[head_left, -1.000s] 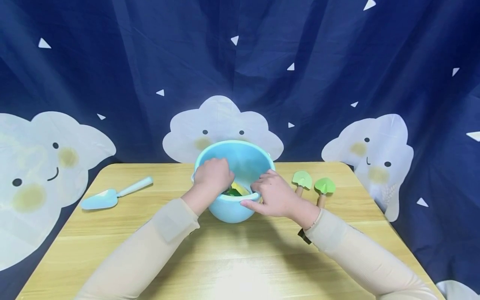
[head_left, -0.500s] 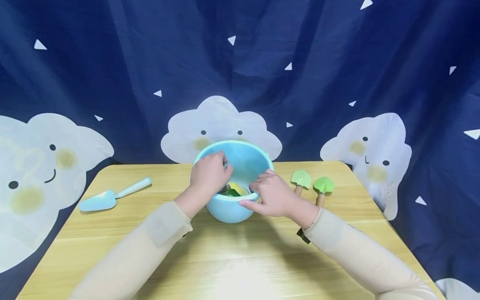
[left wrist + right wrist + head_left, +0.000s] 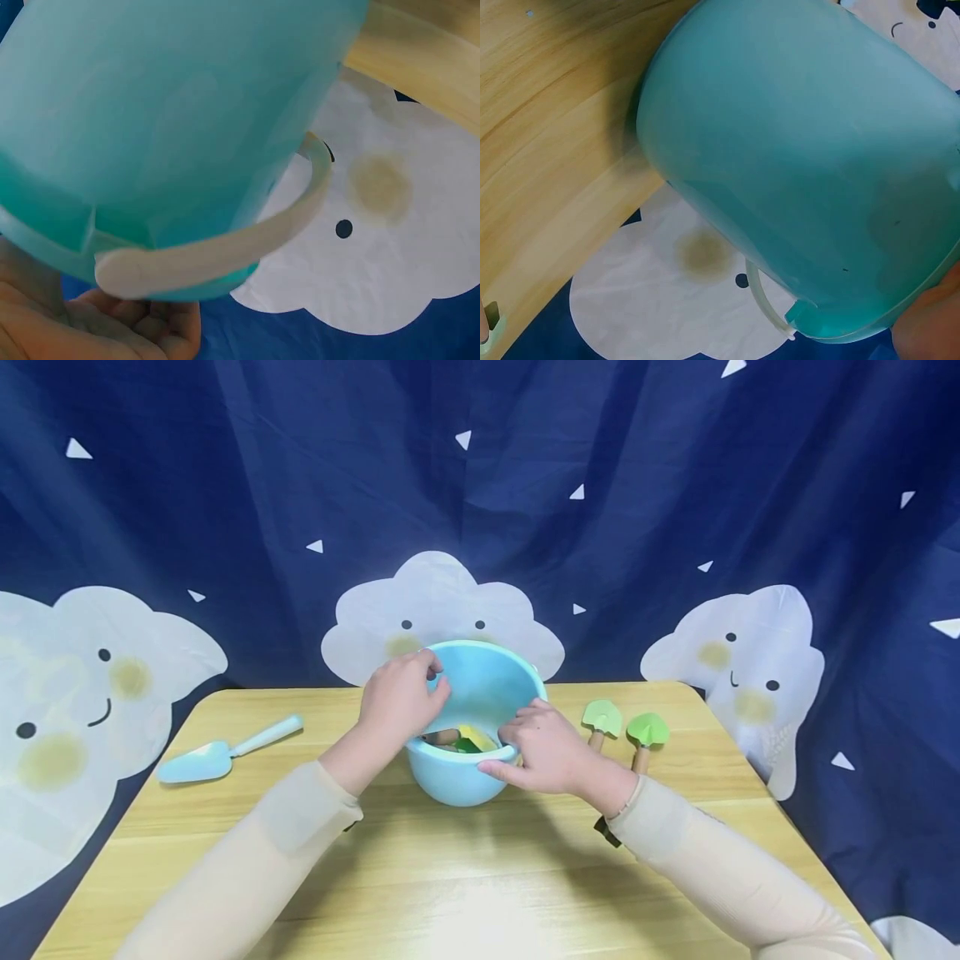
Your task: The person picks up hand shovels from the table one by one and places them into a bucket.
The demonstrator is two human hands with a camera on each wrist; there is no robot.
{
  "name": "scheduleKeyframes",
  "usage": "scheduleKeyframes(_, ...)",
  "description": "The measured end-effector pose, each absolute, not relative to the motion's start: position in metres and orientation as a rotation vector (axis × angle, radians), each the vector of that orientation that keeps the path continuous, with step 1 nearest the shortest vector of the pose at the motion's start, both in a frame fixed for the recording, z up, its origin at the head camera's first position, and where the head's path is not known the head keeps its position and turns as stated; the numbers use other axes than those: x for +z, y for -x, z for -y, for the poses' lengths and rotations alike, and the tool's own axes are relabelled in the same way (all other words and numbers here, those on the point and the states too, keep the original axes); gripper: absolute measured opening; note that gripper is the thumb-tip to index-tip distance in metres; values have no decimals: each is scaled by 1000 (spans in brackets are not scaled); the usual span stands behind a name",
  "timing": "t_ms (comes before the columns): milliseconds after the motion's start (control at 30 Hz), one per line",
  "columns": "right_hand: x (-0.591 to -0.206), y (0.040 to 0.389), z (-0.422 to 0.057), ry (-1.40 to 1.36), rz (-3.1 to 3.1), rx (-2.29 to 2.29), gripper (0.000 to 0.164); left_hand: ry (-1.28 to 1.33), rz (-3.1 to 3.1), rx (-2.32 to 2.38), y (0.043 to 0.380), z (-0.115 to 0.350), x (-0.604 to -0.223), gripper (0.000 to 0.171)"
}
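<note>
Wooden table (image 3: 465, 877), bucket (image 3: 491, 681) rim under both hands' fingers (image 3: 495, 768)

**What the views leave out**

In the head view the left hand (image 3: 397, 697) covers the near left rim of the blue bucket (image 3: 487, 681), and its fingertips cannot be made out. The things inside the bucket (image 3: 467, 740) show only as yellow, green and brown scraps behind the rim. The left wrist view cuts the palm (image 3: 90, 330) at its bottom edge; the right wrist view shows only a sliver of the right hand (image 3: 930, 326) at its corner
</note>
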State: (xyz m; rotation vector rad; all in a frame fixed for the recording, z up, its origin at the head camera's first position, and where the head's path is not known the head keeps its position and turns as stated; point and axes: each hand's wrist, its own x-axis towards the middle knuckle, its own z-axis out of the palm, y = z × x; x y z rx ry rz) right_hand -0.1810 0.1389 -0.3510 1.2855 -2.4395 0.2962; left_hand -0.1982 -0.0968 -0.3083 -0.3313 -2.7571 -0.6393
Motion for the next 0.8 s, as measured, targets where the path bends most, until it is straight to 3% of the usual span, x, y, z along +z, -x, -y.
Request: scheduleKeyframes(800,-353,181,-139,-1275,2440,297,65,282,2650,-649,203,165,-310,32)
